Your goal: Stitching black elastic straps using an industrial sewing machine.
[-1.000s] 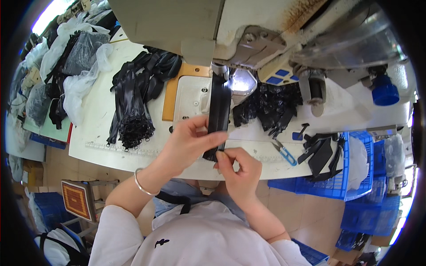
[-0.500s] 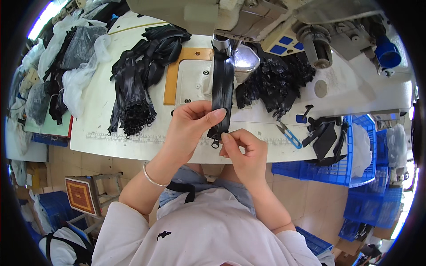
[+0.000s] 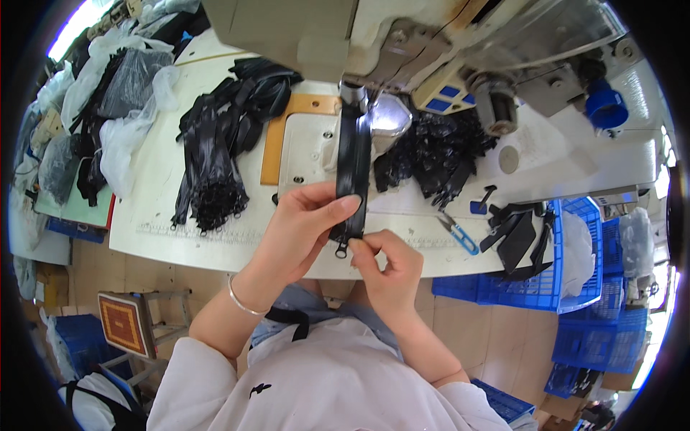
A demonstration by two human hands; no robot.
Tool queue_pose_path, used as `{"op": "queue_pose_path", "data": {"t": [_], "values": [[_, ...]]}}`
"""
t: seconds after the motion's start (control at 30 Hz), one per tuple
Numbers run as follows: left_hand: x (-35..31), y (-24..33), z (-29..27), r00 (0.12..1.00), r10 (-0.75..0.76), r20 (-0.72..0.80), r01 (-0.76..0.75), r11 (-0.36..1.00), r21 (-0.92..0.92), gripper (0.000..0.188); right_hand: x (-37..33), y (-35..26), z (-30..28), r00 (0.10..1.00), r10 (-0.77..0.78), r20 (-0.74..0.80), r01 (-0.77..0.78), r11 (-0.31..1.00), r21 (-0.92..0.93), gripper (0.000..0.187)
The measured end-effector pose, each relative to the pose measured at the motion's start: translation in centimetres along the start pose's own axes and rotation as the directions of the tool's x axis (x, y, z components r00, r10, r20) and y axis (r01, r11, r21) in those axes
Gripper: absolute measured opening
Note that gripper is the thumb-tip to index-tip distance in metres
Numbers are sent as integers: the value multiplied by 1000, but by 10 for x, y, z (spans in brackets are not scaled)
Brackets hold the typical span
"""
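Note:
A black zipper [image 3: 352, 161] runs from under the sewing machine's head [image 3: 352, 97] toward me, with a small ring-shaped pull at its near end. My left hand [image 3: 298, 228] pinches the strip between thumb and fingers, a little above that end. Close by on the right, my right hand [image 3: 390, 271] is closed, thumb against forefinger, on the zipper's near corner beside the pull. The strip is stretched fairly straight between the machine and my hands. A bundle of black zippers [image 3: 212, 158] lies to the left; a heap of black pieces [image 3: 435, 154] lies right of the machine.
Blue thread snips [image 3: 460, 235] and black scraps [image 3: 514, 241] lie on the white table [image 3: 180, 241] at the right. A blue crate [image 3: 496, 287] stands by its right edge. Wrapped plastic bags [image 3: 136, 79] pile up at far left; a stool [image 3: 128, 323] is below.
The whole view has shifted slightly, with the table appearing lower. Both hands keep their hold on the zipper's near end, with no clear change of grip.

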State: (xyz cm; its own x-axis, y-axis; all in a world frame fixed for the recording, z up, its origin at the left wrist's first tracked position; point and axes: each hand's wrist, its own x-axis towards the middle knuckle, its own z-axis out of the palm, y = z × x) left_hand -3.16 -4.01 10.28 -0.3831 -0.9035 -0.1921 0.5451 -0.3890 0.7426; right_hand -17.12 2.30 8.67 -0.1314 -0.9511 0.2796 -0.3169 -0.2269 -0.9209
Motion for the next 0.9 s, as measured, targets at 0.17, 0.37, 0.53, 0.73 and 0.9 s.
{"op": "queue_pose_path", "data": {"t": [0.17, 0.37, 0.53, 0.73, 0.9], "values": [[2, 0, 1, 999, 38, 15, -38, 999, -28, 16, 3, 1, 1, 1000, 30, 5, -30, 998, 46, 7], [20, 7, 0, 998, 64, -4, -64, 997, 35, 15, 25, -3, 2, 1000, -13, -5, 13, 1000, -13, 8], [33, 22, 7, 998, 56, 37, -56, 998, -2, 9, 49, -5, 3, 999, -39, 6, 38, 999, 25, 10], [34, 19, 2, 996, 89, -23, -89, 996, -14, 8, 72, -5, 2, 997, -76, 25, 74, 995, 72, 13], [33, 22, 4, 990, 130, -48, -130, 991, 9, 8, 75, -7, 6, 997, -78, 16, 76, 992, 101, 14]]}}
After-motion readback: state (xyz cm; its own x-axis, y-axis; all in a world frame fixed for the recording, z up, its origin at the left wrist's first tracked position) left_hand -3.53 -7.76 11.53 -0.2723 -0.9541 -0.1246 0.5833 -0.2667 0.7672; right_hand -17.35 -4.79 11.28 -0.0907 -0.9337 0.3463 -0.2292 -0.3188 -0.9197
